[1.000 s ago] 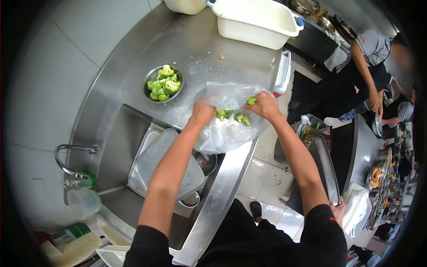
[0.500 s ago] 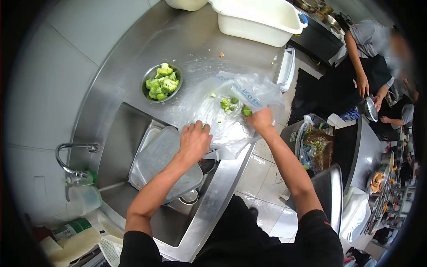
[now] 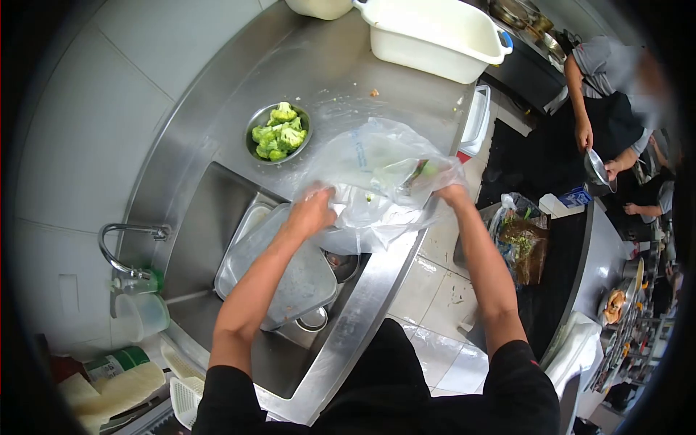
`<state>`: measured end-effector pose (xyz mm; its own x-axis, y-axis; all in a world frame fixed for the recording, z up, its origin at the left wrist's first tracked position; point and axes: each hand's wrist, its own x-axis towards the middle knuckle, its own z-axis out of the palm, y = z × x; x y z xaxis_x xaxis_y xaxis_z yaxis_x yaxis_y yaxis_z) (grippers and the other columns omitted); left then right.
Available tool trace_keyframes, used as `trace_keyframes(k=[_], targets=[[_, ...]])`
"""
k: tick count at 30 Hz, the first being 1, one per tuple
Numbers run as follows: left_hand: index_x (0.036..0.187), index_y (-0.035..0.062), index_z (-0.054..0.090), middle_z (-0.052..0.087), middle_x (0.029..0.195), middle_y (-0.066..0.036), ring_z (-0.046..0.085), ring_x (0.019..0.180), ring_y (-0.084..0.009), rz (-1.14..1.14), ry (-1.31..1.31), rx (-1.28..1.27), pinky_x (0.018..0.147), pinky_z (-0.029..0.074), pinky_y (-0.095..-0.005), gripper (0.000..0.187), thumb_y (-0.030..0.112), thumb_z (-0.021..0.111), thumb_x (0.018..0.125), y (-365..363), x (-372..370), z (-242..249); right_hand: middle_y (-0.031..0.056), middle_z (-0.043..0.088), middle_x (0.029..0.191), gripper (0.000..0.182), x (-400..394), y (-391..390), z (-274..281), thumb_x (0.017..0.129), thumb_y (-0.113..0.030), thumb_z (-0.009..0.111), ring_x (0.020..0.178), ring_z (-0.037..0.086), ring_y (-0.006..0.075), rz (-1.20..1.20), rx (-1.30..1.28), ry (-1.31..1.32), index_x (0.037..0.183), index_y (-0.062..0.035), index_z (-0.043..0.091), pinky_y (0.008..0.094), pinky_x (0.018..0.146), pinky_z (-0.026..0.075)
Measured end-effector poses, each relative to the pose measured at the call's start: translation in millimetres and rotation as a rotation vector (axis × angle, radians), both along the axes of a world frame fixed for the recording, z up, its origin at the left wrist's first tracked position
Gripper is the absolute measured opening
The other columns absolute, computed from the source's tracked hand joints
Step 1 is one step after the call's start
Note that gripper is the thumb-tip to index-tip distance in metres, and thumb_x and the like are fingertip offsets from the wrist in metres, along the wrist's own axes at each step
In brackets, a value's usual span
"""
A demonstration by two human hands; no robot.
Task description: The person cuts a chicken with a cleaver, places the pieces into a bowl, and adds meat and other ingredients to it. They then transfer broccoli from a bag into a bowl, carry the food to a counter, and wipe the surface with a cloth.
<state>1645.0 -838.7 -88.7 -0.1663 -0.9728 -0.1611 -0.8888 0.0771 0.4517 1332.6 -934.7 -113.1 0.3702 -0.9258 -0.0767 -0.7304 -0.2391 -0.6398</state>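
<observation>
A clear plastic bag (image 3: pixel 370 159) with faint blue print lies on the steel counter between my hands, a few green bits showing through it. My left hand (image 3: pixel 312 212) grips the bag's near-left edge with curled fingers, above the sink's rim. At the bag's right edge, my right hand (image 3: pixel 454 194) has its fingers closed on the plastic, partly covered by it. Behind and left of the bag stands a metal bowl (image 3: pixel 307 138) heaped with broccoli florets (image 3: pixel 278 132).
The sink (image 3: pixel 196 239) holds a translucent plastic container (image 3: pixel 283 261) and metal bowls, with a faucet (image 3: pixel 130 250) at left. A white tub (image 3: pixel 435 43) sits at the counter's back. To the right, a co-worker (image 3: pixel 602 101) holds a metal bowl near a bin lined with plastic (image 3: pixel 523 239).
The bag's upper layer now covers the loose broccoli pieces that lay exposed. My right hand has moved right with the bag's edge, and the view has shifted slightly.
</observation>
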Motion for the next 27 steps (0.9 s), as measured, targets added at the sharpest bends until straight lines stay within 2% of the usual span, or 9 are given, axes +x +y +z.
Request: trace_keyframes(k=[1, 3, 6, 8, 12, 17, 21, 25, 27], targets=[[0.103, 0.0002, 0.06, 0.057, 0.103, -0.025, 0.056, 0.096, -0.0395, 0.024, 0.03, -0.056, 0.083, 0.046, -0.0449, 0.039, 0.005, 0.06, 0.064, -12, 1, 2, 0.011, 0.062, 0.097, 0.037, -2, -10, 2, 0.071, -0.021, 0.068, 0.086, 0.06, 0.0222, 0.009, -0.001, 0.001, 0.104, -0.0064, 0.061, 0.0334, 0.071, 0.05], [0.103, 0.0001, 0.061, 0.058, 0.105, -0.024, 0.056, 0.097, -0.0387, 0.06, 0.061, -0.117, 0.084, 0.046, -0.0444, 0.039, 0.005, 0.059, 0.065, -36, -3, 14, 0.0048, 0.061, 0.091, 0.04, 1, -23, 29, 0.069, -0.017, 0.072, 0.077, 0.057, 0.0135, -0.088, 0.837, -0.696, 0.106, -0.0081, 0.061, 0.027, 0.06, 0.048], [0.103, 0.0012, 0.063, 0.062, 0.104, -0.018, 0.06, 0.092, -0.0299, 0.016, 0.23, -0.075, 0.081, 0.048, -0.0366, 0.038, 0.007, 0.058, 0.066, -64, -7, 48, 0.0017, 0.06, 0.088, 0.039, 5, -34, 60, 0.069, -0.011, 0.073, 0.071, 0.056, 0.0113, 0.225, 1.078, -0.414, 0.106, -0.008, 0.06, 0.0242, 0.052, 0.043], [0.099, 0.0026, 0.065, 0.066, 0.099, -0.01, 0.061, 0.088, -0.0169, -0.238, 0.671, 0.538, 0.077, 0.048, -0.0274, 0.031, 0.006, 0.058, 0.069, -71, -5, 65, 0.0026, 0.06, 0.086, 0.041, 11, -33, 83, 0.066, -0.005, 0.074, 0.069, 0.056, 0.0123, 0.326, 1.005, -0.211, 0.104, -0.0046, 0.06, 0.024, 0.05, 0.042], [0.096, 0.0021, 0.066, 0.066, 0.095, -0.005, 0.059, 0.082, -0.0094, -0.089, 1.029, 0.193, 0.074, 0.047, -0.0239, 0.025, 0.003, 0.057, 0.073, -57, 37, 100, 0.0069, 0.061, 0.085, 0.041, 7, -25, 90, 0.062, -0.003, 0.075, 0.071, 0.058, 0.0143, 0.369, 1.179, -0.354, 0.1, -0.0013, 0.061, 0.0256, 0.051, 0.045], [0.099, -0.0006, 0.064, 0.065, 0.096, -0.007, 0.06, 0.082, -0.0141, 0.513, 0.812, -0.326, 0.076, 0.047, -0.0274, 0.022, 0.01, 0.055, 0.082, -92, 106, 54, 0.0112, 0.063, 0.084, 0.042, 87, 10, 120, 0.058, -0.008, 0.08, 0.066, 0.059, 0.0166, 0.711, 0.823, -1.105, 0.096, 0.0, 0.063, 0.0258, 0.053, 0.047], [0.106, -0.0024, 0.061, 0.063, 0.107, -0.015, 0.059, 0.099, -0.0254, 0.478, 0.258, -0.368, 0.087, 0.044, -0.0322, 0.029, 0.015, 0.051, 0.086, -100, 122, 22, 0.0073, 0.061, 0.081, 0.034, 190, -10, 145, 0.061, -0.014, 0.078, 0.067, 0.058, 0.0138, 0.319, 0.601, -0.967, 0.091, -0.0049, 0.066, 0.0231, 0.058, 0.048], [0.11, -0.0028, 0.059, 0.057, 0.118, -0.018, 0.052, 0.113, -0.0278, 0.52, 0.478, -0.467, 0.095, 0.037, -0.0333, 0.034, 0.02, 0.05, 0.087, -82, 118, 38, 0.0139, 0.064, 0.084, 0.026, 293, -54, 75, 0.062, -0.018, 0.076, 0.069, 0.063, 0.0267, -0.009, -0.179, -0.532, 0.083, -0.0056, 0.068, 0.0327, 0.068, 0.051], [0.115, -0.0029, 0.055, 0.054, 0.123, -0.018, 0.049, 0.115, -0.0272, 0.662, 0.546, -0.554, 0.098, 0.033, -0.0324, 0.038, 0.02, 0.049, 0.086, -73, 121, 31, 0.0175, 0.06, 0.1, 0.035, 321, -65, 36, 0.059, -0.021, 0.077, 0.091, 0.06, 0.0326, -0.026, -0.256, -0.222, 0.09, -0.0071, 0.068, 0.0381, 0.077, 0.05]])
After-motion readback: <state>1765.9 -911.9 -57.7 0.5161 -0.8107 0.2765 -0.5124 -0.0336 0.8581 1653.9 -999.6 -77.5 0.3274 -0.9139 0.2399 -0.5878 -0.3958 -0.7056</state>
